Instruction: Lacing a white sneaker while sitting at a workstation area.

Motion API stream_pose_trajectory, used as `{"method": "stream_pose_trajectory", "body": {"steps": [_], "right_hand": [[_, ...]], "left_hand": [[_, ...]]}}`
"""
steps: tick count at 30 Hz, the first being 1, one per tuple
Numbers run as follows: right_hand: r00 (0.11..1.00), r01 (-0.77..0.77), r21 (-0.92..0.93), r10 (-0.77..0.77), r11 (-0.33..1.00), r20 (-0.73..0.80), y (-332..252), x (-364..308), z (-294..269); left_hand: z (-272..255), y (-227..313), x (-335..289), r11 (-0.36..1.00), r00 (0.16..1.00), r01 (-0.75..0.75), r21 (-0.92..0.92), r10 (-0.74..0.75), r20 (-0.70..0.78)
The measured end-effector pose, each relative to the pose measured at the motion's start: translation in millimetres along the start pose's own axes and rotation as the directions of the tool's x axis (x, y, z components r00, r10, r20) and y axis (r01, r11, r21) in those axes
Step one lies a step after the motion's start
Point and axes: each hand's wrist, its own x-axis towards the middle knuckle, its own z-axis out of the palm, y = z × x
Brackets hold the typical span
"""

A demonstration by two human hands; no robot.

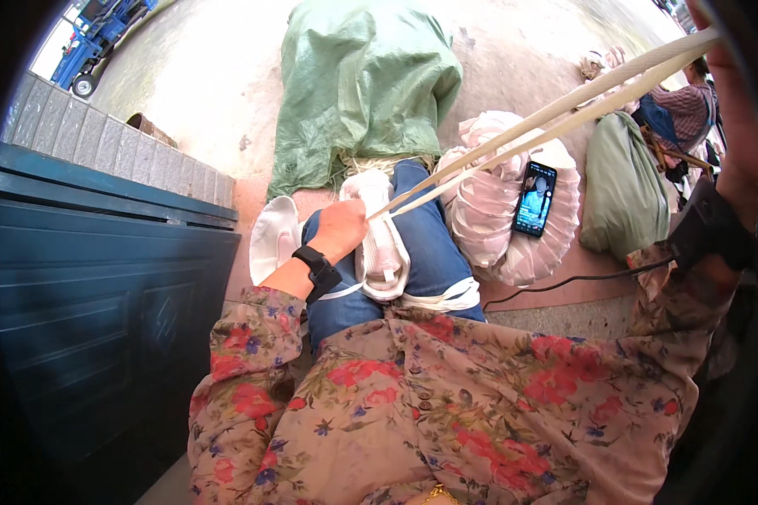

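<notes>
A long white cloth piece shaped like a shoe (383, 252) rests between my thighs. My left hand (343, 229), closed like a fist, grips its edge, with the fingertips hidden. From beside that hand a doubled cream cord (547, 126) stretches taut up to the right. My right hand (737, 93) is raised at the far right rim and holds the cord's other end; its fingers are dark and partly cut off. White strips (445, 296) are looped around my right thigh. Another white shoe-shaped piece (274, 240) lies left of my left wrist.
Ahead stands a big green woven sack (362, 84). Coiled pinkish-white cloth pieces (480, 198) sit to the right, a lit phone (535, 199) on top. Beyond are a grey-green sack (623, 185), a black cable (581, 278) and another person (682, 109). A blue door (101, 311) borders my left.
</notes>
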Motion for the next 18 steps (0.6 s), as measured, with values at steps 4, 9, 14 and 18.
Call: {"method": "stream_pose_trajectory", "body": {"steps": [4, 9, 14, 18], "right_hand": [[1.0, 0.011, 0.056, -0.011, 0.998, 0.005, 1, 3, 0], [1.0, 0.013, 0.12, -0.016, 0.993, 0.021, 1, 6, 1], [0.999, 0.007, 0.137, -0.012, 0.991, 0.042, 3, 5, -8], [0.999, 0.003, 0.164, -0.011, 0.986, 0.047, 4, 7, -11]], "left_hand": [[-5, -18, -3, 0.597, 0.901, 0.431, -0.676, -0.322, 0.29], [-13, -23, -2, 0.079, 0.821, 0.556, -0.828, -0.213, 0.53], [-20, -20, 0, 0.183, 0.77, 0.617, -0.766, -0.341, 0.539], [-10, -16, 11, 0.424, 0.913, 0.379, -0.823, -0.317, 0.257]]}}
